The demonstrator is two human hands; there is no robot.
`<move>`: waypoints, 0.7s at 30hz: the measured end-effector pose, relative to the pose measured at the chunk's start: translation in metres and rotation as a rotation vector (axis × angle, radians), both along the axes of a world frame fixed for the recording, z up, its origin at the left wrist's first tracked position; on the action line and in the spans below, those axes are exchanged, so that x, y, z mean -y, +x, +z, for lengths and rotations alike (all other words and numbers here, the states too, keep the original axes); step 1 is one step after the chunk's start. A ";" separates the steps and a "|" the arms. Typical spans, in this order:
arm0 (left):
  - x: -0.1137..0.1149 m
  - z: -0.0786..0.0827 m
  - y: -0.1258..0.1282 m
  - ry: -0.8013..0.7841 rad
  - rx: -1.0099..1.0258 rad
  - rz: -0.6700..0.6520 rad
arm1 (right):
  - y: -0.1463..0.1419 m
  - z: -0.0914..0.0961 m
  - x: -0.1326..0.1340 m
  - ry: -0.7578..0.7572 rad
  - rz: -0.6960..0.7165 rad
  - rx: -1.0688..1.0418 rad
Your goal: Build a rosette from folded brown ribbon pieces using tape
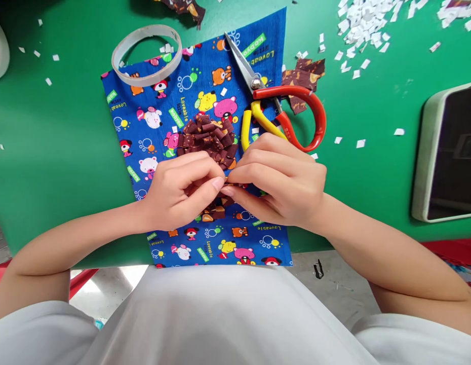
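Head view: a blue cloth (152, 132) lies on the green table (49, 152). Over the cloth's middle, the left hand (178, 190) and right hand (283, 182) meet fingertip to fingertip. Both pinch a small brown piece (235, 185), mostly hidden by the fingers. More brown bits (214, 213) lie on the cloth under the hands. A brown rosette (208, 139) sits on the cloth just beyond them. Scissors (281, 106) lie shut across the cloth's far right edge, and a tape ring (146, 53) rests on its far left corner.

We saw ribbed printed cloth (205, 126), shiny metal scissors (275, 96) with glossy plastic handles, on a matt desk (56, 152).
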State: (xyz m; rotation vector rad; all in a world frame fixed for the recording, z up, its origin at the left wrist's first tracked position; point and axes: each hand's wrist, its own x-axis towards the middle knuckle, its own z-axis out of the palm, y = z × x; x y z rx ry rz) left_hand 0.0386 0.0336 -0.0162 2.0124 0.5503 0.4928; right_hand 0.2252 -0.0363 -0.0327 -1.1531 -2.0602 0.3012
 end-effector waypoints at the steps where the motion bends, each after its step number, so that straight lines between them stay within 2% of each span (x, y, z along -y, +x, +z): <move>1: 0.000 0.000 0.000 0.001 0.007 -0.005 | 0.000 0.000 0.000 -0.012 0.005 -0.015; 7: 0.000 -0.002 -0.001 0.016 0.036 -0.031 | -0.002 0.004 -0.001 -0.039 -0.003 -0.060; 21: -0.001 -0.001 -0.001 -0.016 0.012 -0.051 | 0.001 0.003 -0.001 -0.099 0.036 0.009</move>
